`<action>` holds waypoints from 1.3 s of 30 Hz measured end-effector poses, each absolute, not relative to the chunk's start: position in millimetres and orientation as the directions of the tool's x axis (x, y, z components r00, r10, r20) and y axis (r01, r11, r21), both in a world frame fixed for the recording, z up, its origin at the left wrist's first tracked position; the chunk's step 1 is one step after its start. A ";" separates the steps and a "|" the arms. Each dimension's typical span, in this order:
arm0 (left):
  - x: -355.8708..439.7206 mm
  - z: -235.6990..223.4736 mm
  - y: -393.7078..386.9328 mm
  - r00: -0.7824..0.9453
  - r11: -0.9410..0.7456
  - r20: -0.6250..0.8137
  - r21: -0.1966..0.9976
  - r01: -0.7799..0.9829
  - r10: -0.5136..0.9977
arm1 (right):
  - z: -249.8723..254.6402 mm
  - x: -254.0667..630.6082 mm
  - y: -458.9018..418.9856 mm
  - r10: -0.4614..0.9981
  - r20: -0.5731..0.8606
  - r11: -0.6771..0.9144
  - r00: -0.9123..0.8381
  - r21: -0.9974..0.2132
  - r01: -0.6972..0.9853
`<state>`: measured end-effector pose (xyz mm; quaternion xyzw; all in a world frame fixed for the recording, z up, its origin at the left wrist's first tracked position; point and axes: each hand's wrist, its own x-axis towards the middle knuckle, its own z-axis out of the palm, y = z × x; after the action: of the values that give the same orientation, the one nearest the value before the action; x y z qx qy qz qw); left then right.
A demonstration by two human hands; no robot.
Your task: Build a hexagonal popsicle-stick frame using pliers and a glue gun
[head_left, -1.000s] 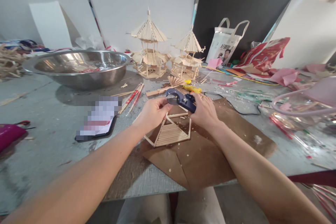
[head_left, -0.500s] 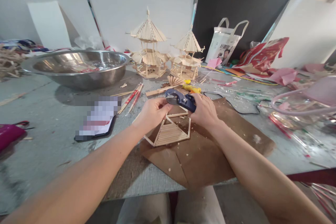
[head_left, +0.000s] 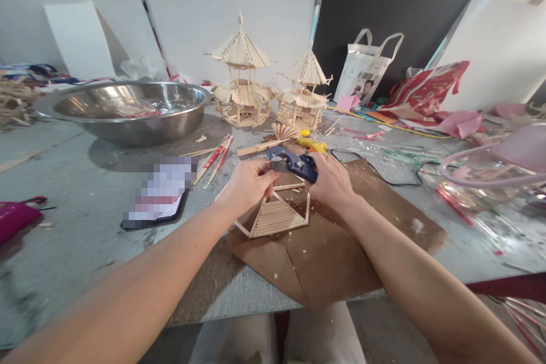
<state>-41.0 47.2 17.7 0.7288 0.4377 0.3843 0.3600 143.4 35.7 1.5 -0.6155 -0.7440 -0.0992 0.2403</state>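
Observation:
My right hand (head_left: 331, 178) is closed around the dark blue handles of the pruning shears (head_left: 294, 160), whose curved jaws point left. At those jaws, the fingers of my left hand (head_left: 251, 182) are pinched together; what they hold, if anything, is too small to make out. Just below both hands lies a flat frame of wooden sticks (head_left: 279, 216), one triangular section filled with parallel sticks. It rests on a brown sheet of cardboard (head_left: 336, 261) dotted with small chips.
Two stick-built pagodas (head_left: 242, 91) stand at the back, beside a large metal basin (head_left: 128, 114). A phone (head_left: 160, 193) and wrapped chopsticks (head_left: 217, 156) lie left of my hands. A yellow-handled tool (head_left: 312, 143) lies beyond the shears. A clear container (head_left: 490, 182) sits at right.
Both hands stay almost in place. My left fingers have shifted very slightly at the shears' jaws; the stick frame has not moved.

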 end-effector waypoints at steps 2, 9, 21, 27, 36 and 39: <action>-41.1 17.1 47.0 0.316 -0.361 0.252 0.861 0.357 0.915 | 2.7 141.9 34.6 0.881 0.462 0.202 -0.106 -0.164 0.966; -41.7 17.7 48.0 0.313 -0.362 0.256 0.863 0.352 0.915 | 7.4 139.8 32.4 0.903 0.419 0.171 -0.093 -0.153 0.973; -40.4 20.5 45.9 0.304 -0.337 0.244 0.890 0.306 0.921 | 10.9 137.4 29.5 0.927 0.371 0.109 -0.048 -0.146 0.983; -39.8 23.0 45.5 0.298 -0.280 0.194 0.919 0.277 0.934 | 12.7 135.2 28.6 0.940 0.341 0.072 -0.030 -0.112 0.991; -37.7 24.1 46.6 0.295 -0.168 0.105 0.966 0.199 0.950 | 7.6 136.0 31.2 0.939 0.344 0.031 0.001 -0.085 0.996; -37.2 23.4 47.9 0.287 -0.134 0.081 0.976 0.171 0.954 | 5.2 135.4 31.4 0.939 0.344 0.033 -0.001 -0.088 0.996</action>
<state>-37.2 47.9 23.4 0.6370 0.4419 0.4015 0.4876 135.4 31.4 5.2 -0.6894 -0.7016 -0.0908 0.1559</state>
